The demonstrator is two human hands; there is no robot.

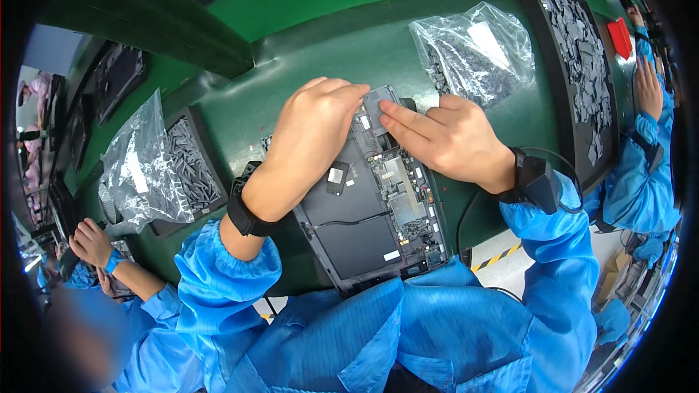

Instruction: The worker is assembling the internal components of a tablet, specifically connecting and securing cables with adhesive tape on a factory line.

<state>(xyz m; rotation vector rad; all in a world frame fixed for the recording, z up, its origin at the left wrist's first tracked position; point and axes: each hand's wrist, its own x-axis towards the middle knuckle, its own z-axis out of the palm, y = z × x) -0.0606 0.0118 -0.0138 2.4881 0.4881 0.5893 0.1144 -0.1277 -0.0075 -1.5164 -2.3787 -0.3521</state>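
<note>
An opened tablet point(349, 244) lies tilted before me, its circuit board point(402, 193) and dark battery panels exposed. On its far end sits a flat grey piece point(376, 110). My left hand point(309, 131) is at the far left corner with its fingers pinched together; whatever lies between them is hidden. Two outstretched fingers of my right hand point(448, 138) rest on the grey piece from the right, while its other fingers curl underneath. A small dark square part point(336, 177) with a pale label lies on the tablet, near my left wrist.
Beyond my right hand is a clear plastic bag point(477, 54) of small dark parts. A black tray point(542, 58) of grey pieces stands farther right. To the left are another bag point(142, 167) and a tray point(218, 191) of dark strips. Co-workers' hands point(93, 242) show at both sides.
</note>
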